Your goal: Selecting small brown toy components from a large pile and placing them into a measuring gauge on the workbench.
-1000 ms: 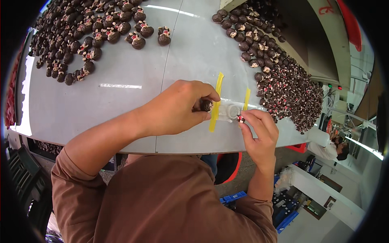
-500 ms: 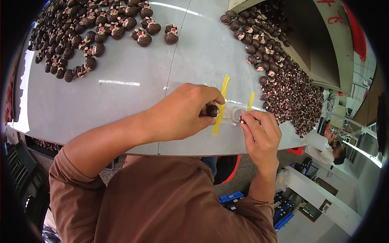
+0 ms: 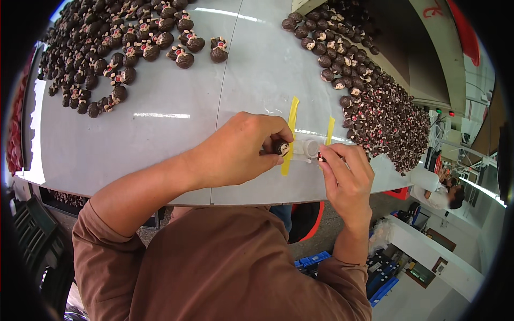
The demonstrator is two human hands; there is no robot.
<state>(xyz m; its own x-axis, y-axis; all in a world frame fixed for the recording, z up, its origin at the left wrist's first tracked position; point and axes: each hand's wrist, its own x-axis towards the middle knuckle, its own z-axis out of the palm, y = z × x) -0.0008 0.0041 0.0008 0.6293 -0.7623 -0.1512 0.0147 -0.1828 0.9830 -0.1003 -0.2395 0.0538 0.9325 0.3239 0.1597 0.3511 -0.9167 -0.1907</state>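
Two hands work near the table's (image 3: 160, 147) front edge: the left hand (image 3: 243, 150) pinches a dark-brown figurine head (image 3: 280, 147), the right hand (image 3: 349, 176) a tiny dark-and-red piece (image 3: 321, 157) beside a clear round cup (image 3: 310, 148) between yellow tape strips (image 3: 293, 117). The tiny piece could slip from so slight a fingertip grip; a careless knuckle might tip the cup. Fingers hide most of both pieces, and the cup's contents are too small to tell.
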